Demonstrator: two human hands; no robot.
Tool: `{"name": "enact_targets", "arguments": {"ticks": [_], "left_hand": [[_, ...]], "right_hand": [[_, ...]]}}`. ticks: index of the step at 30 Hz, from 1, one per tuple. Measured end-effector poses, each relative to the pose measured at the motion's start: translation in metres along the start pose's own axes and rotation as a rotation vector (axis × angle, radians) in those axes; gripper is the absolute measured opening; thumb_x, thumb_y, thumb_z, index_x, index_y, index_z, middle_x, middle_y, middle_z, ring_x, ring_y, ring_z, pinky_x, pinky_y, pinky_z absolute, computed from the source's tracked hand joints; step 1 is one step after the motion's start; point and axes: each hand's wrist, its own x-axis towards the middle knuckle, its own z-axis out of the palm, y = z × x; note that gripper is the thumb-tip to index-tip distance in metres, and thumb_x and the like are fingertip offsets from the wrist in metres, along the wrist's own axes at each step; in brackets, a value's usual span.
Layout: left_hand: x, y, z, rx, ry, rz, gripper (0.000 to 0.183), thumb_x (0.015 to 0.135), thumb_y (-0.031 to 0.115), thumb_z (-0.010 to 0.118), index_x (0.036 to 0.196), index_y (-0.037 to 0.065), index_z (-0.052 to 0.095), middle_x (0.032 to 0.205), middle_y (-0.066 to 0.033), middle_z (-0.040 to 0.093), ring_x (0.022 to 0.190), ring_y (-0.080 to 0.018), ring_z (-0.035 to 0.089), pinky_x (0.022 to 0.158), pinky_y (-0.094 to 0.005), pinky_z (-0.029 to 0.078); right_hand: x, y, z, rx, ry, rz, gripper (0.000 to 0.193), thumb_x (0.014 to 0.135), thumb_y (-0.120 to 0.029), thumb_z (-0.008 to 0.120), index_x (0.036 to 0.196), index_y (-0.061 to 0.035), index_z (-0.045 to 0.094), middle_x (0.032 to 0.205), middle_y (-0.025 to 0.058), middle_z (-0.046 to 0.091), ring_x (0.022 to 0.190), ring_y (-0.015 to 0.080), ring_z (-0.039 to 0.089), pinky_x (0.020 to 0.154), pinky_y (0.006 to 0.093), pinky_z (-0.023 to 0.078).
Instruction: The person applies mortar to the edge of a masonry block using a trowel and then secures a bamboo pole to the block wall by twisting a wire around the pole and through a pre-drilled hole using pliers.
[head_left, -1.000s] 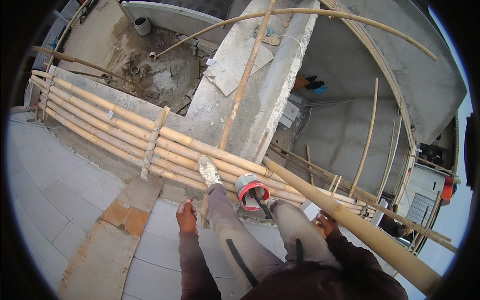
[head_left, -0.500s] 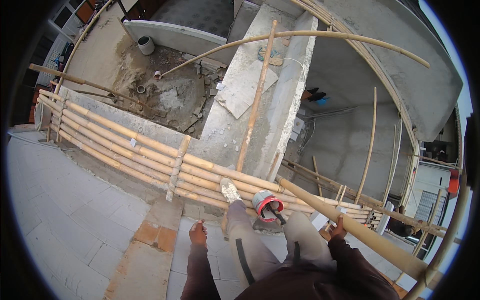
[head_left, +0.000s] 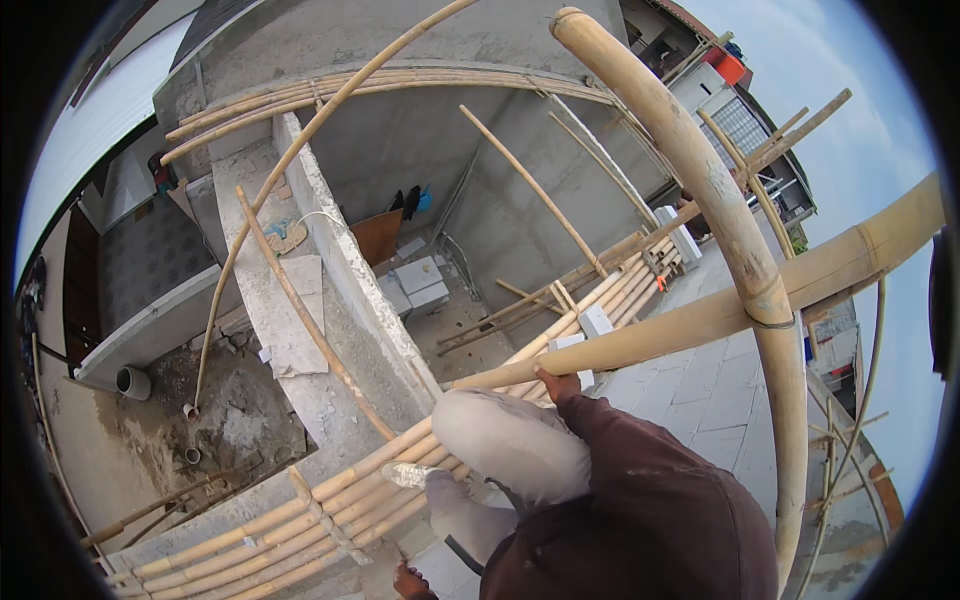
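My right hand (head_left: pixel 557 383) is closed around a thick bamboo pole (head_left: pixel 660 330) that runs from the low wall up toward the right. Low in the picture is my left hand (head_left: pixel 410 581), its fingers curled together; whatever they hold, if anything, is too small to name. Beneath my shoe lies a walkway of several bamboo poles (head_left: pixel 345 508) lashed side by side. Another thick bamboo pole (head_left: pixel 690 160) crosses the held one, bound to it with wire. My raised knee covers part of the walkway in front of me.
Below the walkway are a concrete ledge (head_left: pixel 255 170) and a deep grey-walled room (head_left: pixel 400 140). A long thin bamboo pole (head_left: pixel 290 155) slants over the ledge. White blocks (head_left: pixel 597 322) stand beside the walkway. Pale block paving (head_left: pixel 690 400) lies to the right.
My view has swung to the right, shifting the surroundings leftward. The red-rimmed bucket between my legs is now out of sight. My right hand stays on the bamboo pole.
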Motion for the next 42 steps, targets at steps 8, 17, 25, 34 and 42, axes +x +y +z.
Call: {"name": "enact_targets", "arguments": {"ticks": [8, 17, 25, 34, 42], "left_hand": [[-0.007, 0.030, -0.027, 0.391, 0.048, 0.167, 0.039, 0.096, 0.036, 0.048, 0.112, 0.004, 0.061, 0.082, -0.0101, 0.054, 0.067, -0.0180, 0.049, 0.055, -0.0339, 0.037], [-0.038, 0.077, -0.068, 0.384, 0.002, 0.222, 0.034, 0.095, 0.028, 0.049, 0.117, 0.006, 0.062, 0.073, 0.0001, 0.049, 0.052, -0.0072, 0.042, 0.039, -0.0226, 0.030], [-0.035, 0.148, -0.087, 0.542, 0.084, 0.202, 0.034, 0.096, 0.033, 0.050, 0.112, 0.008, 0.067, 0.074, 0.0001, 0.051, 0.055, -0.0076, 0.045, 0.041, -0.0237, 0.034], [-0.003, 0.249, -0.092, 0.681, 0.014, 0.371, 0.034, 0.097, 0.030, 0.053, 0.105, 0.002, 0.070, 0.067, -0.0028, 0.056, 0.054, -0.0089, 0.049, 0.050, -0.0238, 0.041], [0.017, 0.303, -0.086, 0.842, -0.013, 0.404, 0.036, 0.097, 0.032, 0.054, 0.103, 0.001, 0.070, 0.067, -0.0020, 0.056, 0.055, -0.0082, 0.049, 0.051, -0.0231, 0.041]], "right_hand": [[-0.023, -0.043, -0.029, 0.133, -0.090, 0.143, 0.063, 0.071, -0.052, 0.080, 0.110, -0.0038, 0.070, 0.110, 0.0170, 0.070, 0.109, 0.0307, 0.064, 0.095, 0.0372, 0.047], [-0.018, -0.033, -0.020, 0.073, -0.136, 0.165, 0.066, 0.072, -0.050, 0.080, 0.114, -0.0008, 0.067, 0.117, 0.0187, 0.067, 0.115, 0.0318, 0.060, 0.098, 0.0385, 0.046], [-0.023, -0.038, -0.018, -0.097, -0.067, 0.118, 0.066, 0.076, -0.047, 0.079, 0.119, 0.0005, 0.063, 0.121, 0.0195, 0.064, 0.116, 0.0315, 0.058, 0.100, 0.0379, 0.043], [-0.004, 0.018, -0.011, 0.089, -0.059, 0.173, 0.064, 0.078, -0.041, 0.080, 0.122, 0.0009, 0.060, 0.123, 0.0178, 0.061, 0.117, 0.0287, 0.056, 0.103, 0.0380, 0.041], [-0.008, 0.012, -0.002, 0.194, -0.010, 0.171, 0.057, 0.078, -0.032, 0.082, 0.120, -0.0012, 0.058, 0.104, 0.0085, 0.063, 0.077, 0.0142, 0.061, 0.057, 0.0257, 0.047]]}}
